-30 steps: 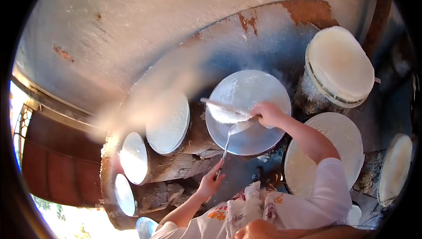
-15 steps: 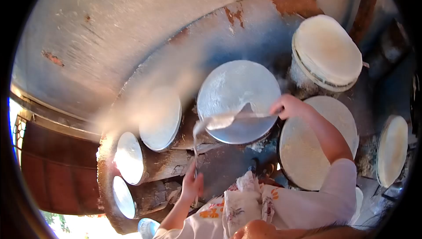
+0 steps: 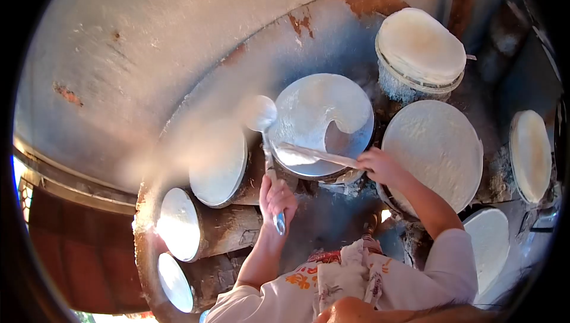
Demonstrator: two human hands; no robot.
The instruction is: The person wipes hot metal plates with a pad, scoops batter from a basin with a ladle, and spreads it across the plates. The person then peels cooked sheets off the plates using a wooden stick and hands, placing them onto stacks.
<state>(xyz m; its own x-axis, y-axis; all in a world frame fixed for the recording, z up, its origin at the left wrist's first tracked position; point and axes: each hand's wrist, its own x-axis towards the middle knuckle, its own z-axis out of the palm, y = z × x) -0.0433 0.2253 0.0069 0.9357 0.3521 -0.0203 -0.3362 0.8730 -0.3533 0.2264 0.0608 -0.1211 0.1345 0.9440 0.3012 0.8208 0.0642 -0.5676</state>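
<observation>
Two hands are at work by the round griddle point(image 3: 355, 143): your left hand point(image 3: 278, 200) is clasped around the handle of a ladle point(image 3: 260, 113), its bowl just beyond the griddle's left edge, and your right hand point(image 3: 380, 167), at the griddle's right edge, grips a flat spreader point(image 3: 323, 155) that reaches across its near part. White batter point(image 3: 312, 106) coats much of the griddle, curling around a bare patch. You appear to be mid-spread; the next move likely calls for a light, level sweep over that patch.

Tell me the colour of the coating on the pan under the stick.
The coating is whitish; it shows in the head view, the only one.
</observation>
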